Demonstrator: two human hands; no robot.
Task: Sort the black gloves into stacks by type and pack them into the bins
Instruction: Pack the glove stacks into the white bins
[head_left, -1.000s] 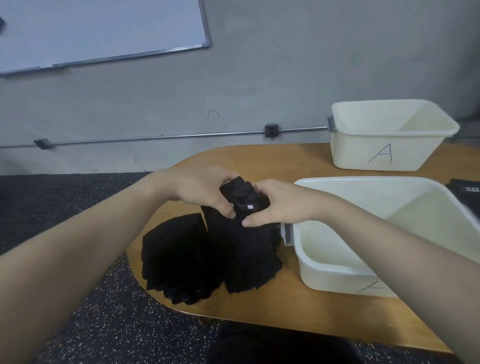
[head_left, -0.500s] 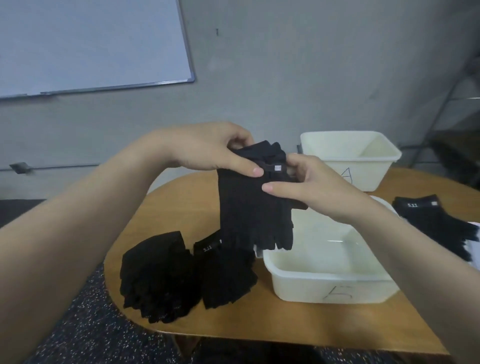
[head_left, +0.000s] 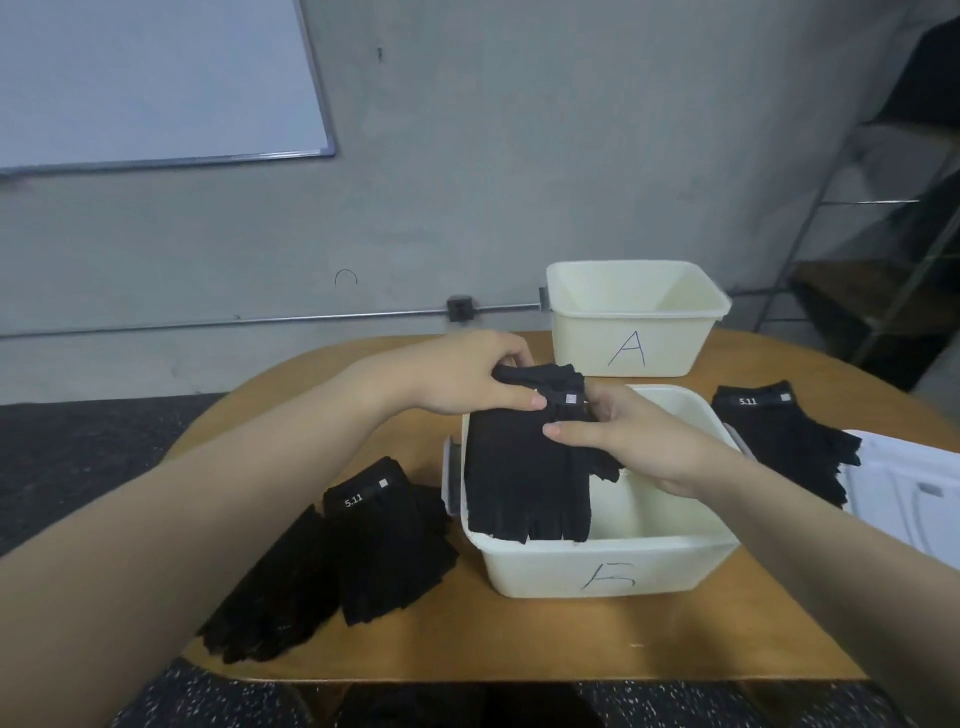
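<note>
Gloves lie nearest in a loose heap (head_left: 332, 566) on the table (head_left: 519, 639), left of the near bin (head_left: 608, 566). Over that bin hangs a stack of fingerless gloves (head_left: 527, 483), cuffs up, cut fingertips pointing down into it, long axis close to vertical. The left hand (head_left: 467, 374) and right hand (head_left: 623, 441) both pinch the cuff end. Packing looks under way; next the stack likely needs lowering flat inside. Further off sit another glove pile (head_left: 779, 441) and the far bin (head_left: 634, 317).
</note>
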